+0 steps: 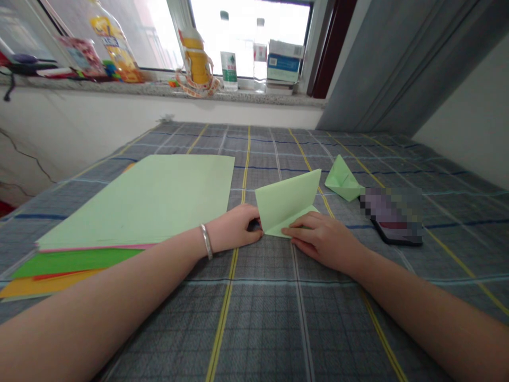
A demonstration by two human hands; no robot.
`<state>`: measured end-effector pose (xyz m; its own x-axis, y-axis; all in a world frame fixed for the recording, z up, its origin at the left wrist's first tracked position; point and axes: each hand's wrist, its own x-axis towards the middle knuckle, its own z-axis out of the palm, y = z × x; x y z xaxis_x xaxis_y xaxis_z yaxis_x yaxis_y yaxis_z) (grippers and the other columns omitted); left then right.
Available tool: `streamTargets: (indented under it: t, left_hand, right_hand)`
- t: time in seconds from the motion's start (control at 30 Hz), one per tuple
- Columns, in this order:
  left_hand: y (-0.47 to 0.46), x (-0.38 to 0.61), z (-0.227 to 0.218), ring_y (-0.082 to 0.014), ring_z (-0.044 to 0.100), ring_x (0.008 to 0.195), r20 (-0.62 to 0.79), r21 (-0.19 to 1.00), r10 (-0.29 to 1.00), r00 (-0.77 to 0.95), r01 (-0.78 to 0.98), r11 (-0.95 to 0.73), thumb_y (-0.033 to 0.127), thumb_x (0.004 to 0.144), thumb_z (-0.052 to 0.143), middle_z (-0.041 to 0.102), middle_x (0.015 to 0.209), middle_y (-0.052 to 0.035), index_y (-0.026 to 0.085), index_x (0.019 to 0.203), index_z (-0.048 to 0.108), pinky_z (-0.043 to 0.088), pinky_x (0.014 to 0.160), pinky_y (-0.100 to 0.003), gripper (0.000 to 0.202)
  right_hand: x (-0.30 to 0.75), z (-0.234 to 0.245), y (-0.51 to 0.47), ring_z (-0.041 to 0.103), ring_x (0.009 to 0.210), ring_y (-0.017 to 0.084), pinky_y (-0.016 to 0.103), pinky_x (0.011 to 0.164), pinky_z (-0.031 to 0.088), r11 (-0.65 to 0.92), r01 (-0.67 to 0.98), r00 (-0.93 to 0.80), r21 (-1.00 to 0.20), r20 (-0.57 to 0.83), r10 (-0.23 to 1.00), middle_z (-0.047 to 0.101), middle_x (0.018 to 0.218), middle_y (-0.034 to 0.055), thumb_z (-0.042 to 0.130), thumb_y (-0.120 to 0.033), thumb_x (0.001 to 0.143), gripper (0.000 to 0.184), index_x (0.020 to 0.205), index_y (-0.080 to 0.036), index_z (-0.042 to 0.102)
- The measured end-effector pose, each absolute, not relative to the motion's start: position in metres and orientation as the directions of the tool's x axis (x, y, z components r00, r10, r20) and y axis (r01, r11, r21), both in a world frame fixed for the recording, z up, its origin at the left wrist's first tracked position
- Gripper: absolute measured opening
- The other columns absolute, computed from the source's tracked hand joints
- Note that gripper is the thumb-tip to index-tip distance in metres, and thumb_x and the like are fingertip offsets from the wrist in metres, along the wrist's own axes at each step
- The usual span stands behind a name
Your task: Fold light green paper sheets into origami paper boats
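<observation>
A light green folded sheet of paper [287, 200] stands half open on the grey plaid cloth [262, 318], its upper flap raised. My left hand [234, 228], with a silver bracelet on the wrist, pinches the sheet's left corner with curled fingers. My right hand [324, 240] lies on the sheet's lower front edge, fingers together and pressing it to the cloth. A finished light green folded paper shape [342, 179] rests behind and to the right of the sheet.
A stack of coloured paper [131, 212], green on top with pink, orange and yellow below, lies at the left. A phone [393, 215] lies at the right. Bottles [196, 55] and boxes [284, 61] line the windowsill behind.
</observation>
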<state>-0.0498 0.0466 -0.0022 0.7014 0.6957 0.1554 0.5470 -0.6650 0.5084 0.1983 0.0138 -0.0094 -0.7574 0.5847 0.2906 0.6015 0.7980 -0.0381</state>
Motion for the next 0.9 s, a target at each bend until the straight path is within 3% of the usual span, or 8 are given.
streamTargets:
  t: [0.17,0.33,0.53,0.63,0.9]
  left_hand:
    - [0.041,-0.045,-0.002,-0.0244,0.057,0.107,0.192,0.485,0.688,0.699,0.542,-0.686,0.02,0.078,0.06,0.067,0.097,-0.0072,0.015,0.094,0.064,0.041,0.099,-0.04,0.017]
    - [0.04,-0.04,-0.008,-0.0261,0.053,0.113,0.224,0.427,0.718,0.659,0.596,-0.68,0.023,0.081,0.061,0.065,0.106,-0.0081,0.017,0.099,0.065,0.039,0.101,-0.043,0.019]
    - [0.041,-0.04,-0.007,-0.0263,0.054,0.108,0.201,0.449,0.74,0.642,0.611,-0.652,0.022,0.081,0.059,0.065,0.085,-0.0061,0.016,0.089,0.065,0.042,0.098,-0.042,0.012]
    - [0.044,-0.045,-0.004,-0.0247,0.056,0.103,0.18,0.477,0.72,0.671,0.58,-0.66,0.019,0.078,0.058,0.065,0.09,-0.0058,0.017,0.091,0.064,0.043,0.096,-0.04,0.015]
    - [0.046,-0.05,-0.002,-0.0214,0.058,0.094,0.148,0.553,0.733,0.664,0.559,-0.618,0.012,0.073,0.053,0.065,0.09,-0.0036,0.018,0.091,0.063,0.046,0.091,-0.037,0.021]
  right_hand:
    - [0.197,-0.009,0.011,0.057,0.103,0.023,0.036,0.085,0.047,0.794,0.608,-0.761,0.016,0.296,0.577,0.064,0.104,0.0087,0.048,-0.023,0.092,0.026,0.111,-0.022,0.065]
    - [0.193,-0.005,0.005,0.06,0.086,0.022,0.036,0.07,0.049,0.741,0.669,-0.726,0.064,0.273,0.632,0.065,0.098,0.0071,0.047,-0.028,0.092,0.024,0.108,-0.023,0.065]
    - [0.194,-0.007,0.01,0.054,0.109,0.027,0.042,0.091,0.047,0.589,0.791,-0.493,-0.168,0.395,0.775,0.058,0.121,0.0106,0.054,-0.033,0.087,0.033,0.116,-0.02,0.057]
    - [0.197,-0.011,0.014,0.054,0.11,0.026,0.044,0.093,0.046,0.575,0.775,-0.466,-0.261,0.378,0.8,0.058,0.12,0.0103,0.054,-0.034,0.086,0.038,0.121,-0.021,0.054]
    - [0.198,-0.012,0.016,0.055,0.105,0.026,0.044,0.093,0.045,0.575,0.77,-0.491,-0.275,0.32,0.81,0.062,0.113,0.0095,0.054,-0.035,0.086,0.035,0.117,-0.021,0.057]
